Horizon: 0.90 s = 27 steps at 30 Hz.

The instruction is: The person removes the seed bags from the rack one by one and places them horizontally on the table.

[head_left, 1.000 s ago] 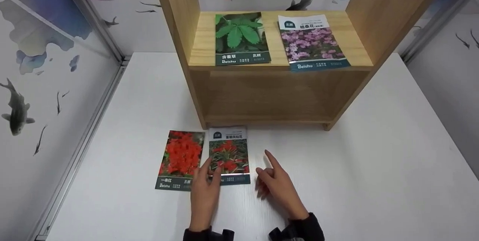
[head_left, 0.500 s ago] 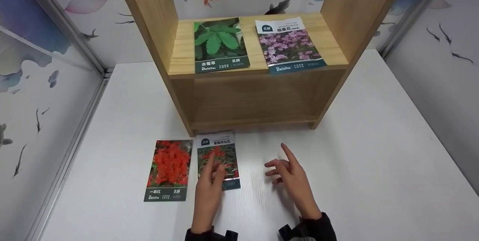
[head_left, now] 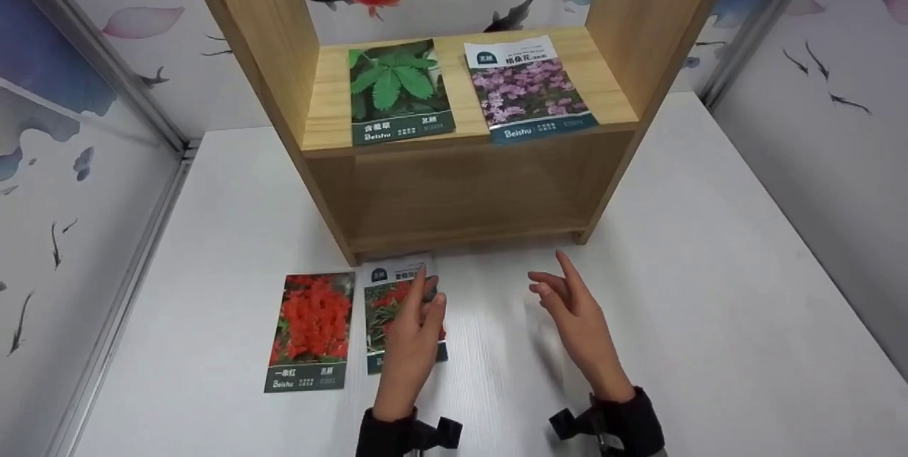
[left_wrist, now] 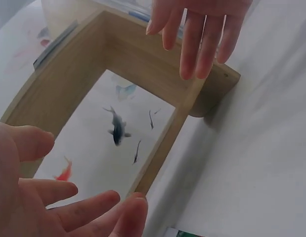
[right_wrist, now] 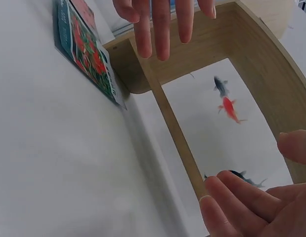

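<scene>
In the head view my left hand (head_left: 413, 343) hovers with extended fingers over a seed packet with red flowers among narrow leaves (head_left: 383, 304), covering its right part. Left of that lies another seed packet with a dense red bloom (head_left: 312, 322). My right hand (head_left: 585, 322) is held over the white table to the right, fingers spread and holding nothing. Both wrist views show the two hands facing each other, the left hand (left_wrist: 68, 197) and the right hand (right_wrist: 261, 202) each with loose fingers. On the shelf rest a green-leaf packet (head_left: 397, 88) and a pink-flower packet (head_left: 528, 91).
A wooden shelf unit (head_left: 468, 194) stands on the white table (head_left: 709, 301) beyond the hands. The pink-flower packet's lower end juts past the shelf's front edge. Walls printed with fish and petals (head_left: 142, 20) enclose the table on the left, back and right.
My left hand has lifted away from the two red-flower packets and its fingers have straightened. My right hand has shifted right and spread its fingers. The head view has swung to the right.
</scene>
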Tool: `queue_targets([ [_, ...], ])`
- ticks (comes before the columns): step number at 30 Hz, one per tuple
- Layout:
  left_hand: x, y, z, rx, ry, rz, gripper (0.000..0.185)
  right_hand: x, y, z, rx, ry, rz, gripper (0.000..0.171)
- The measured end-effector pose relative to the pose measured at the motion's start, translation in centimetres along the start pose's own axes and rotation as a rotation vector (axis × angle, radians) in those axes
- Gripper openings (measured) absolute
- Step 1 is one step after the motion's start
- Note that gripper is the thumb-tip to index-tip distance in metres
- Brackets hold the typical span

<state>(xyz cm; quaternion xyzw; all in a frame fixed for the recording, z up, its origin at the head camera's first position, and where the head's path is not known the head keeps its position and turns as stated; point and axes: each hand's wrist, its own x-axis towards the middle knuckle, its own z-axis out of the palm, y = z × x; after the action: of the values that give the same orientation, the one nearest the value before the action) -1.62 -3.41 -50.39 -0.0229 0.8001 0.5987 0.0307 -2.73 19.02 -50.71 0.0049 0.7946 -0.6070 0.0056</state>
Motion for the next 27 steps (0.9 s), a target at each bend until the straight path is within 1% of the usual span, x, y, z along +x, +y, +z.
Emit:
queue_targets([
  [3,0.3,1.0,0.3,-0.006,-0.061,0.047,0.06,0.6,0.2,-1.3,-0.066,0.008,-0.037,0.063],
  [5,0.5,1.8,0.5,0.006,-0.081,0.076,0.059,0.8,-0.4,-2.1,-0.103,0.014,-0.063,0.062],
  [6,0.6,2.2,0.6,0.007,-0.087,0.086,0.059,0.9,-1.0,-2.4,-0.102,0.017,-0.068,0.062],
  [11,1.4,4.6,0.9,0.012,-0.09,0.15,0.062,0.9,-4.6,-3.5,-0.117,0.064,-0.107,0.063],
  [14,2.0,5.9,1.0,0.041,-0.09,0.177,0.064,0.9,-6.4,-3.8,-0.135,0.1,-0.14,0.062],
  [17,2.5,7.0,1.1,0.063,-0.104,0.202,0.065,1.1,-7.5,-4.3,-0.143,0.124,-0.16,0.061],
  [19,2.8,7.8,1.0,0.07,-0.117,0.233,0.065,1.4,-8.1,-4.5,-0.148,0.131,-0.175,0.062],
  [22,2.5,10.3,0.4,0.063,-0.136,0.26,0.065,2.0,-9.2,-4.9,-0.154,0.129,-0.2,0.063],
  [23,2.7,10.8,0.3,0.062,-0.139,0.27,0.065,2.2,-9.5,-5.1,-0.154,0.127,-0.206,0.063],
  [26,3.4,12.0,0.2,0.049,-0.151,0.279,0.064,2.8,-10.5,-5.4,-0.147,0.124,-0.22,0.065],
  [27,3.8,12.0,0.3,0.049,-0.152,0.289,0.065,2.9,-10.8,-5.5,-0.143,0.124,-0.221,0.066],
])
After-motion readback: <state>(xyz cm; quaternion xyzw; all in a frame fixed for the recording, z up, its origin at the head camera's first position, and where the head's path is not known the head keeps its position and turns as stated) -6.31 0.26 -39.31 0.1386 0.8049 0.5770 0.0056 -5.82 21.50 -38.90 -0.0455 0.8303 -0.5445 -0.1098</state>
